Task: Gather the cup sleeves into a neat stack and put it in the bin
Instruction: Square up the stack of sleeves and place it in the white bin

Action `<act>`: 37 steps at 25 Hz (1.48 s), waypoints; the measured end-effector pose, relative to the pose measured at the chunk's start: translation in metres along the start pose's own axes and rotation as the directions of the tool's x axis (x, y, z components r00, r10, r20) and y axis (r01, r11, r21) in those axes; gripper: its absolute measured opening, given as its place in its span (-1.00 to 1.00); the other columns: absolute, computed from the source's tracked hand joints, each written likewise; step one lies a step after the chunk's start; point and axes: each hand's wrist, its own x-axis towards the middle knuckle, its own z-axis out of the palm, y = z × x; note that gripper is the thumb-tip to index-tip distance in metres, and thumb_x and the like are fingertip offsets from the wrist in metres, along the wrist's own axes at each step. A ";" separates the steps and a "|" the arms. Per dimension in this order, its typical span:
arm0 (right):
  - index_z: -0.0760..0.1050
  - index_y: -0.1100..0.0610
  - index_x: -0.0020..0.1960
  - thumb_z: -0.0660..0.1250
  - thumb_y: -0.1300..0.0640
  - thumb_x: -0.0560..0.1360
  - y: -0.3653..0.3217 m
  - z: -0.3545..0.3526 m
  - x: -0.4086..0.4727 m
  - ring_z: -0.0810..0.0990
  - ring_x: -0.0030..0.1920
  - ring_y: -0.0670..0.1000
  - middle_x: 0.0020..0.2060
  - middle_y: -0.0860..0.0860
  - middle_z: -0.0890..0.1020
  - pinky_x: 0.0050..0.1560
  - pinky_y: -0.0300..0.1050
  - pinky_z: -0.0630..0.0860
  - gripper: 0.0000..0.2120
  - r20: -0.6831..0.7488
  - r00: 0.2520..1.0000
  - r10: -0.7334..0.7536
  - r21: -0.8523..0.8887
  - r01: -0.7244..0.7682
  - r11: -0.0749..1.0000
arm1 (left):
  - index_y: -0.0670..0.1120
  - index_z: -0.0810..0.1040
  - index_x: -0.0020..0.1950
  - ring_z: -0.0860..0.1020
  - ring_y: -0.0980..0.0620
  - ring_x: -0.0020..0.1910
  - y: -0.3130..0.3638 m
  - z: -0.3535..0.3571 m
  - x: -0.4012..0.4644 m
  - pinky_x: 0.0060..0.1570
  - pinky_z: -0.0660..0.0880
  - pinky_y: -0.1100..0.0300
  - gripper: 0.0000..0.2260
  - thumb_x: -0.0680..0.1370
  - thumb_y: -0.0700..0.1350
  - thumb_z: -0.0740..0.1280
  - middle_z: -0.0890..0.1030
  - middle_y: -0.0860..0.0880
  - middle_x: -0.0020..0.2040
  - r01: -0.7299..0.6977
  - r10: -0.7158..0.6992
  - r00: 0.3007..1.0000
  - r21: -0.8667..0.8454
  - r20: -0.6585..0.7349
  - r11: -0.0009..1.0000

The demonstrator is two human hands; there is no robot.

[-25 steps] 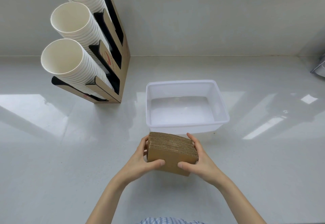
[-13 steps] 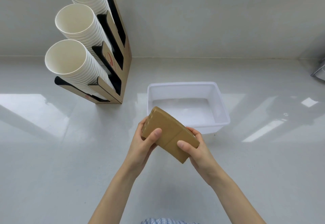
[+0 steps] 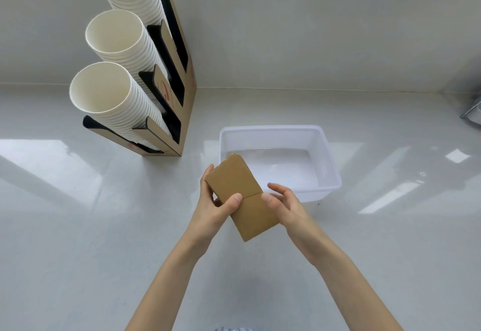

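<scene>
A stack of brown cardboard cup sleeves (image 3: 240,195) is held in the air, flat face up and turned diagonally, its far end over the near left corner of the bin. My left hand (image 3: 217,207) grips its left side, thumb on top. My right hand (image 3: 286,204) holds its right edge, with the thumb pressed on it and the fingers spread loosely behind. The translucent white plastic bin (image 3: 329,164) stands on the counter just beyond my hands and has nothing inside.
A cardboard cup dispenser (image 3: 179,91) with three slanted stacks of white paper cups (image 3: 114,88) stands at the back left. The glossy white counter (image 3: 78,226) runs to a wall behind. A metal object (image 3: 472,112) shows at the right edge.
The sleeve stack has been lifted off the counter and turned from standing on edge to flat and diagonal, and it moved forward toward the bin. My right fingers have loosened.
</scene>
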 end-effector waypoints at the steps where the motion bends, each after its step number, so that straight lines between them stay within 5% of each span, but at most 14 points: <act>1: 0.19 -0.01 0.38 0.35 -0.19 0.36 -0.005 -0.002 0.003 0.47 0.24 -0.06 0.15 -0.08 0.52 0.25 -0.14 0.33 -0.32 0.003 1.000 -0.011 -0.030 0.011 0.999 | 0.08 0.05 0.44 0.48 0.09 0.18 0.002 -0.001 0.000 0.24 0.45 0.02 -0.08 0.17 0.13 0.40 0.40 0.02 0.31 0.000 -0.001 1.000 0.024 0.018 1.000; 5: 0.20 -0.04 0.40 0.33 -0.09 0.44 -0.018 0.000 0.012 0.50 0.22 -0.04 0.19 -0.03 0.50 0.15 -0.18 0.38 -0.40 0.049 0.999 -0.013 -0.107 0.019 0.994 | 0.08 0.10 0.43 0.52 0.18 0.07 0.011 -0.001 0.002 0.04 0.54 0.23 -0.18 0.24 0.06 0.40 0.48 0.20 0.13 -0.017 0.011 0.998 0.082 0.070 0.996; 11: 0.30 -0.02 0.35 0.35 -0.09 0.29 -0.019 0.003 0.019 0.62 0.11 0.06 0.13 0.09 0.60 0.21 0.01 0.52 -0.35 0.106 0.994 -0.012 -0.051 0.017 0.999 | 0.12 0.08 0.45 0.51 0.09 0.15 0.020 -0.004 0.008 0.21 0.46 0.11 -0.08 0.15 0.19 0.38 0.40 0.09 0.32 0.010 -0.034 0.990 0.172 0.137 0.985; 17: 0.30 0.00 0.33 0.31 -0.07 0.27 -0.036 0.001 0.029 0.66 -0.08 -0.01 0.01 0.03 0.63 -0.06 -0.13 0.60 -0.36 0.075 0.996 -0.054 -0.041 0.058 0.997 | 0.33 0.38 0.08 0.60 0.20 -0.02 0.039 -0.002 0.019 0.04 0.57 0.19 -0.54 0.20 0.19 0.37 0.50 0.23 0.15 -0.040 0.010 0.981 0.148 0.194 0.988; 21: 0.30 0.06 0.33 0.32 -0.07 0.28 -0.054 -0.003 0.046 0.65 -0.12 -0.02 0.00 0.02 0.62 -0.13 -0.16 0.61 -0.35 0.062 0.997 -0.043 -0.014 0.044 0.999 | 0.27 0.39 0.14 0.59 0.21 0.04 0.056 -0.005 0.035 0.03 0.56 0.23 -0.52 0.24 0.20 0.36 0.50 0.18 0.20 -0.077 0.051 0.981 0.133 0.187 0.988; 24: 0.30 0.10 0.35 0.34 -0.04 0.41 -0.064 -0.010 0.065 0.61 -0.12 -0.04 0.03 0.02 0.59 -0.28 -0.26 0.53 -0.44 -0.001 1.000 -0.013 0.033 0.013 0.999 | 0.07 0.35 0.32 0.53 0.11 0.17 0.064 -0.014 0.049 0.12 0.51 0.17 -0.48 0.40 0.14 0.35 0.45 0.05 0.30 -0.069 0.054 0.994 0.172 0.095 0.983; 27: 0.25 0.11 0.36 0.30 0.00 0.47 -0.067 -0.018 0.089 0.56 -0.09 -0.05 -0.02 -0.04 0.55 -0.25 -0.24 0.49 -0.48 -0.095 0.994 0.045 0.022 -0.044 0.999 | 0.02 0.41 0.24 0.51 0.03 0.17 0.064 -0.025 0.064 0.13 0.48 0.17 -0.73 0.54 -0.08 0.21 0.47 -0.02 0.26 -0.033 0.047 0.997 0.190 -0.067 0.981; 30: 0.22 0.14 0.34 0.32 0.02 0.45 -0.057 -0.016 0.112 0.54 -0.11 -0.06 -0.02 -0.01 0.53 -0.23 -0.20 0.46 -0.46 -0.144 0.981 0.127 -0.015 -0.131 0.991 | -0.01 0.41 0.26 0.47 0.02 0.16 0.051 -0.032 0.078 0.26 0.43 0.02 -0.71 0.54 -0.10 0.20 0.48 -0.03 0.23 0.097 -0.050 0.983 0.273 -0.174 0.957; 37: 0.21 0.20 0.32 0.38 0.01 0.39 -0.027 0.002 0.147 0.57 0.02 0.08 0.17 0.13 0.53 -0.32 -0.19 0.47 -0.38 -0.128 0.952 0.279 -0.082 -0.290 0.953 | -0.06 0.32 0.35 0.44 0.01 0.15 0.022 -0.026 0.089 0.21 0.45 0.03 -0.62 0.54 -0.05 0.21 0.43 -0.02 0.23 0.220 -0.181 0.971 0.291 -0.155 0.931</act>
